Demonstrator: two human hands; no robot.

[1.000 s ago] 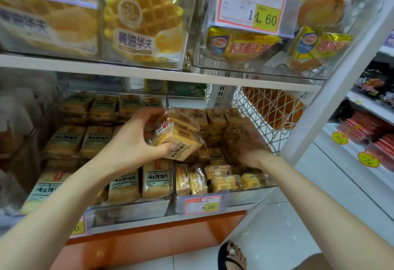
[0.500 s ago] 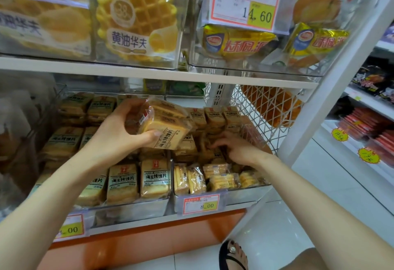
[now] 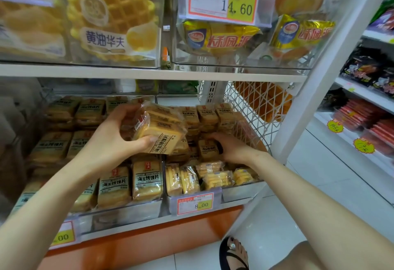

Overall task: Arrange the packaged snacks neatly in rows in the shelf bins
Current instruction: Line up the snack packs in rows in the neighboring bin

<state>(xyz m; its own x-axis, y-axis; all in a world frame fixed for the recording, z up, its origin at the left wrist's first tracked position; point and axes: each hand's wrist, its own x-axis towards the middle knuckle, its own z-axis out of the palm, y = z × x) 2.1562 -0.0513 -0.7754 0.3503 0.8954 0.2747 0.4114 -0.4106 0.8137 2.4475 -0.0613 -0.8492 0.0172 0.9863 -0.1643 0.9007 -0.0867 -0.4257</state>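
Grips a stack of snack packets (image 3: pixel 162 130) in the left hand (image 3: pixel 110 141), thumb under and fingers (image 3: pixel 128 109) curled over it, held just above the rows lying in the left bin (image 3: pixel 128 212) and right bin (image 3: pixel 241 192). Curls the right hand (image 3: pixel 231 149) round a single packet (image 3: pixel 207 149) lying midway back in the right bin, among its neighbours.

I log: glossy white tiled floor (image 3: pixel 319 184); white metal shelf upright (image 3: pixel 330 67); orange base panel (image 3: pixel 149 242) below; second white shelving unit (image 3: pixel 362 93) at right, across the aisle.
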